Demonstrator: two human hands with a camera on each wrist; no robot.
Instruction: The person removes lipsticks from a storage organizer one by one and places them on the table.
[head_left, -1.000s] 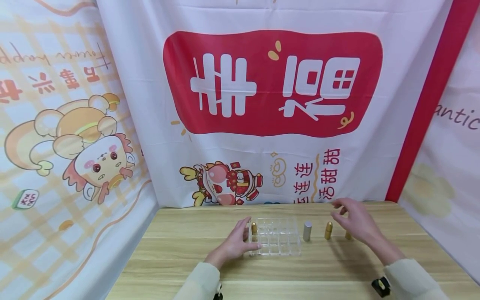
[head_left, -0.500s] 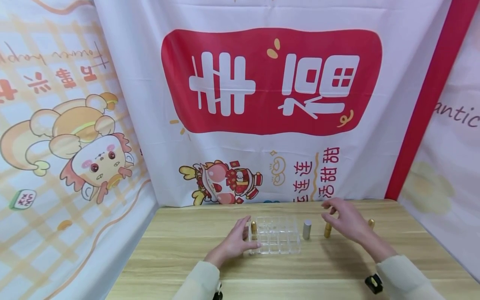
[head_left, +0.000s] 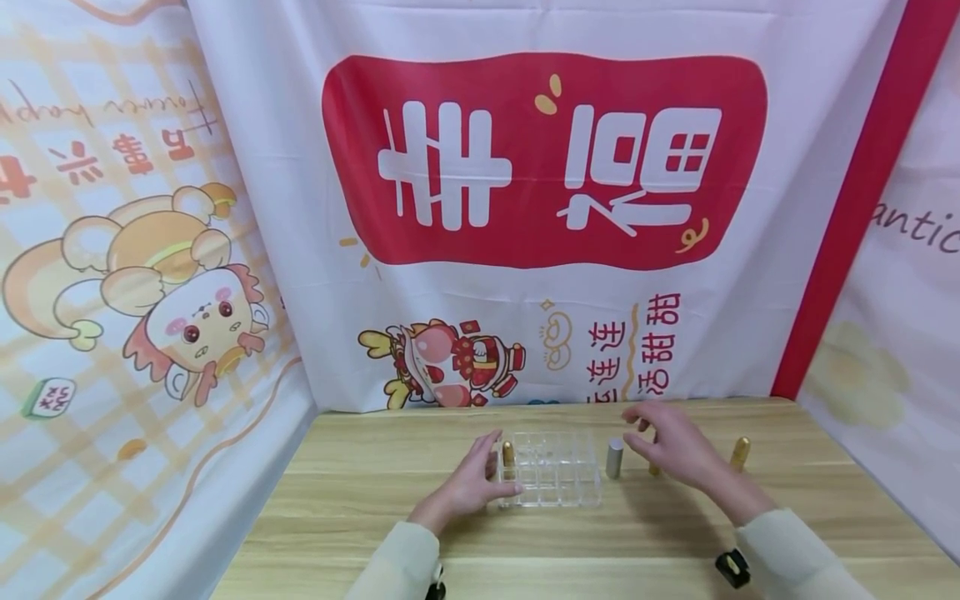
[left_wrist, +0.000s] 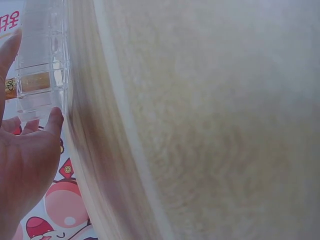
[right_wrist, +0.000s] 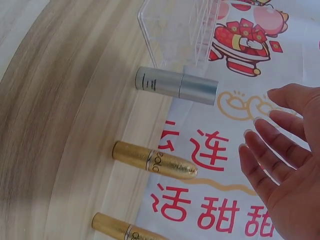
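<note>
A clear plastic lipstick organizer [head_left: 555, 477] with rows of compartments stands on the table. My left hand [head_left: 467, 482] holds its left end, thumb at the near side and fingers at the far side. One gold lipstick [head_left: 508, 454] stands upright in its leftmost column. To the organizer's right is an upright silver lipstick tube [head_left: 614, 458]. My right hand [head_left: 675, 440] hovers just right of that tube with loosely bent fingers and nothing in them. It partly hides a gold bullet-shaped lipstick [right_wrist: 150, 160]; another gold lipstick [head_left: 741, 452] stands farther right.
A wooden table [head_left: 360, 533] reaches back to a white cloth backdrop [head_left: 285, 250] printed with red and white characters. Patterned cloth hangs on the left and right sides. A black wrist device [head_left: 732, 568] sits at the right sleeve.
My right hand has moved left, from above the gold lipsticks to beside the silver tube, uncovering the farthest gold one. The left hand and organizer have stayed in place.
</note>
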